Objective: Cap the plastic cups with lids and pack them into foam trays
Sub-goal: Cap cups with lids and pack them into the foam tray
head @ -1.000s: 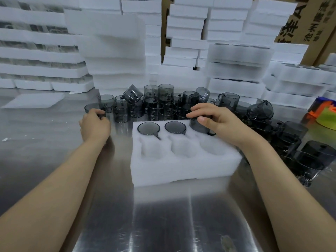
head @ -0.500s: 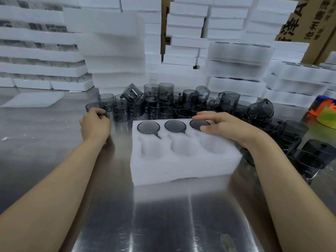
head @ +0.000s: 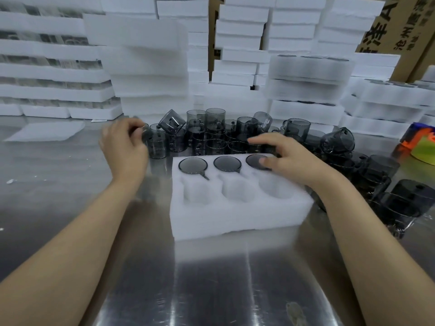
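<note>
A white foam tray (head: 235, 215) lies on the steel table. Its back row holds three smoky grey cups: the left cup (head: 192, 165), the middle cup (head: 227, 163) and the right cup (head: 254, 160). The three front pockets are bare. My right hand (head: 292, 161) hovers over the right cup with fingers spread and its thumb at the cup's top. My left hand (head: 122, 147), blurred, curls round a grey cup (head: 142, 130) left of the tray; the hand hides most of that cup.
Several loose grey cups (head: 211, 132) crowd behind the tray, and more cups (head: 388, 184) lie to its right. Tall stacks of foam trays (head: 141, 67) and cardboard boxes (head: 388, 31) wall the back. A flat foam sheet (head: 47, 132) lies far left, an orange-green object (head: 421, 144) far right.
My right hand set the third cup down into the back-right pocket and its fingers have loosened. My left hand has risen and shifted right with its cup.
</note>
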Demonstrator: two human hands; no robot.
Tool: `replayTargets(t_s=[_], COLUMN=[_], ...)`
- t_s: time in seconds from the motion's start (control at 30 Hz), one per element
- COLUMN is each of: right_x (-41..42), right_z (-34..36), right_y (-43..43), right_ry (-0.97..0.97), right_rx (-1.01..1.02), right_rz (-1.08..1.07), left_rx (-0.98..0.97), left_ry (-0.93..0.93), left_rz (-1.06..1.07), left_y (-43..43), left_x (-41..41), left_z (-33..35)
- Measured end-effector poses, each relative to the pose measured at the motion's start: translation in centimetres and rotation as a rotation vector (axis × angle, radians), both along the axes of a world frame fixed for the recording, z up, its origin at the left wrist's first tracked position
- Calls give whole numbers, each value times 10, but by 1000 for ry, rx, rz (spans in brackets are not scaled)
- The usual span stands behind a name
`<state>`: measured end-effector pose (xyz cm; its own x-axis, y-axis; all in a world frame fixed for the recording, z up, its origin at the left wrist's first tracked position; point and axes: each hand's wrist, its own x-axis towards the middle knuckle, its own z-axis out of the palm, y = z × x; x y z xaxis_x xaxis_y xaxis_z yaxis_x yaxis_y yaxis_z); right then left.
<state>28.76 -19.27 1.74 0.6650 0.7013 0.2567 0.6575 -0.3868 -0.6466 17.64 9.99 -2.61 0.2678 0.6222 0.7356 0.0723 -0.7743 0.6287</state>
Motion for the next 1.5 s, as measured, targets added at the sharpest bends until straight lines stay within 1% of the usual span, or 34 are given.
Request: replayTargets(t_s=[0.07, 0.1, 0.13, 0.23, 0.27, 0.33, 0.4, 0.47, 0.53, 0.63, 0.77, 0.87, 1.07, 1.3, 1.43, 1.5], right_x=[-8, -12, -16, -23, -23, -25, -28, -34, -41, -48, -51, -52, -52, -52, -54, -57], right_z=[0, -1, -3, -11, -14, -16, -14, -11, -9, -7, -6, -6, -6, -7, -6, -5], right_y=[10, 15, 21, 32, 34, 35, 35, 37, 38, 40, 41, 41, 42, 43, 43, 42], right_ry=[-65, -78, -96, -145, -137, -89, -54, -68, -129, -227, -234, -246, -383, -394, -351, -275], right_rx=[145, 190, 206, 134, 96, 73, 137, 213, 248, 233, 201, 212, 262, 277, 267, 276], right_rz=[13, 27, 42, 65, 60, 56, 88, 149, 209, 237, 288, 289, 272, 265, 252, 249], left_rx=[206, 245, 220, -57, -119, -179, -199, -216, -221, -216, -191, -152, -94, -112, 2, 44], left_ry=[-32, -50, -72, -160, -187, -204, -183, -162, -157, -172, -201, -218, -192, -193, -150, -152], left_rz=[-143, -234, -328, -600, -684, -813, -883, -898, -891, -903, -874, -858, -794, -714, -670, -633], left_y=[-16, -27, -38, -66, -73, -83, -90, -93, -92, -92, -93, -94, -94, -94, -93, -94], left_x=[-1, -2, -2, -3, -3, -3, -2, -1, -1, -1, -2, -3, -4, -2, -3, -4], left_z=[10, 13, 16, 23, 24, 24, 23, 22, 21, 21, 19, 19, 20, 19, 18, 19])
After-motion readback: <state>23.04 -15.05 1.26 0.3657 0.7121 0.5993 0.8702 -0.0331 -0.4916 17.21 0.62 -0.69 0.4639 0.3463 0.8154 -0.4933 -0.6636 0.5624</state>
